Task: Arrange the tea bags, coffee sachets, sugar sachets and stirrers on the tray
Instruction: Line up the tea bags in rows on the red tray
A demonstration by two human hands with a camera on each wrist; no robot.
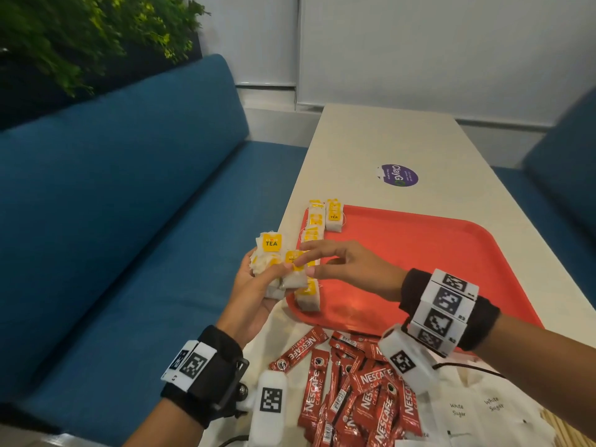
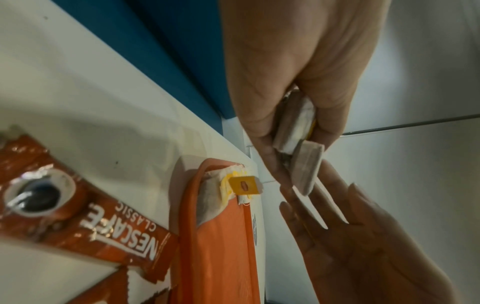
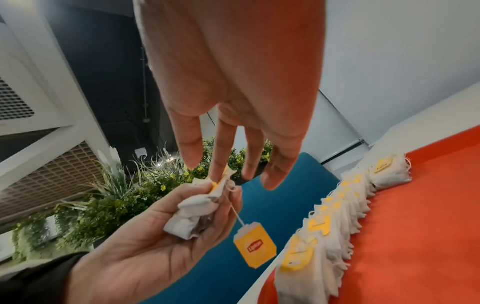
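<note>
My left hand [image 1: 263, 280] grips a bunch of white tea bags [image 1: 269, 253] with yellow tags, held just left of the red tray [image 1: 435, 253]. One loose tag [image 3: 255, 248] dangles from the bunch [image 3: 192, 214] on its string. My right hand [image 1: 303, 264] reaches across, and its thumb and a fingertip pinch one tea bag [image 1: 295, 277] at the bunch's edge. A row of tea bags [image 1: 315, 221] lines the tray's left rim, seen again as the row [image 3: 337, 209] in the right wrist view. Red coffee sachets [image 1: 354, 388] lie piled in front of the tray, with white sugar sachets [image 1: 477, 411] to their right.
The white table [image 1: 387, 137] runs away from me and carries a purple sticker [image 1: 398, 175] beyond the tray. A blue bench seat [image 1: 129, 221] fills the left side, and green plants [image 1: 80, 37] stand behind it. Most of the tray's floor is bare.
</note>
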